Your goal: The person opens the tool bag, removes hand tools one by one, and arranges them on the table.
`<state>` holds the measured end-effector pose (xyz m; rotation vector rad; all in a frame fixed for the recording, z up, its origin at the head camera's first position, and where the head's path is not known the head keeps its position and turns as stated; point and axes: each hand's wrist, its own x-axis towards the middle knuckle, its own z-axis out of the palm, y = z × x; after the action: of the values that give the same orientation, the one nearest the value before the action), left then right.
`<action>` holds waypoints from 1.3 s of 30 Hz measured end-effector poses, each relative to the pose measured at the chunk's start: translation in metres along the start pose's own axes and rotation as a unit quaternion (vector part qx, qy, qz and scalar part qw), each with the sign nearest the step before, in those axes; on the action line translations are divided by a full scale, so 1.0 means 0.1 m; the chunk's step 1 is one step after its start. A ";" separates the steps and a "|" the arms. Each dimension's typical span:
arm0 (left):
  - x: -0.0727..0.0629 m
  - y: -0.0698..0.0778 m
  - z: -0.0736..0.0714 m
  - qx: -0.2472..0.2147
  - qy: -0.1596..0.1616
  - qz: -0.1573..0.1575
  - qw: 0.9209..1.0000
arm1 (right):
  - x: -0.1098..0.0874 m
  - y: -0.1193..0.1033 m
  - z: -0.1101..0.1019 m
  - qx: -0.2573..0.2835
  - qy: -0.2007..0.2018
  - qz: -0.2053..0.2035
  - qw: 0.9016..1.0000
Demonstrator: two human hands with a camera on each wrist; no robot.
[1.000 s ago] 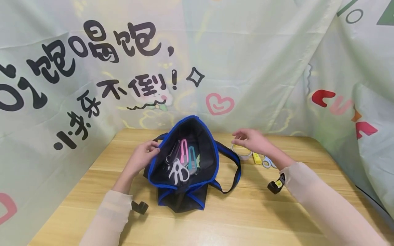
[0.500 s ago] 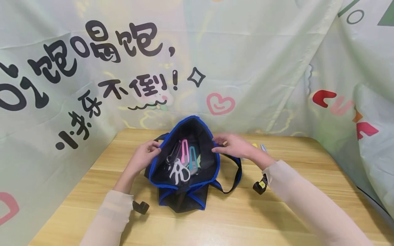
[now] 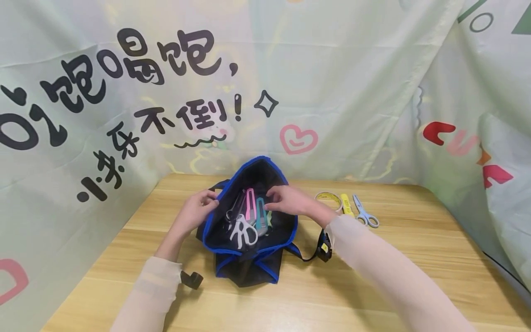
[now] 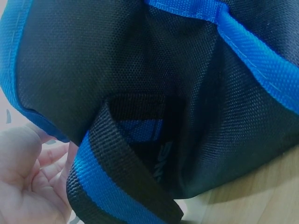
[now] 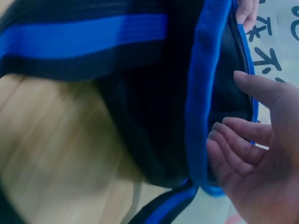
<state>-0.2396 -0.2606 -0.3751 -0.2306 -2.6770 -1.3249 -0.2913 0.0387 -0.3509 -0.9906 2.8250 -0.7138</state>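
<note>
A black tool bag (image 3: 286,226) with blue trim stands with its mouth wide and tilted toward me. My left hand (image 3: 195,210) pinches the left rim of the bag; in the left wrist view, part of that hand (image 4: 35,172) shows behind the bag's side and strap. My right hand (image 3: 290,200) is at the bag's mouth, fingers loosely bent with a gap to the thumb and nothing held. Inside lie a pink utility knife (image 3: 250,203), a teal utility knife (image 3: 261,214) and white-handled scissors (image 3: 242,231). A dark tool (image 3: 234,207) beside them is hard to make out.
Right of the bag lie a tape roll (image 3: 328,199), a yellow glue stick (image 3: 346,205) and light blue scissors (image 3: 365,212) on the wooden table (image 3: 415,258). The bag's strap (image 3: 304,254) loops out to the right. A printed curtain (image 3: 352,92) hangs behind.
My right hand has moved left, from above the tape roll across the bag's right rim to its mouth, uncovering the tape, glue stick and blue scissors. The left hand stays on the rim.
</note>
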 end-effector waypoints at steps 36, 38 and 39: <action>-0.04 -0.10 -0.03 -0.002 -0.004 0.033 0.999 | 0.16 -0.21 0.68 -0.022 -0.024 0.185 0.982; -0.04 -0.09 -0.04 -0.009 -0.003 0.033 0.999 | 0.17 -0.20 0.66 -0.016 -0.023 0.186 0.982; -0.03 -0.08 -0.04 -0.012 -0.003 0.033 0.999 | 0.17 -0.19 0.66 -0.013 -0.023 0.186 0.982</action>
<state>-0.2380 -0.2689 -0.3801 -0.3236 -2.6348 -1.3379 -0.2799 -0.0112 -0.3992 -0.4494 2.8614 -0.6030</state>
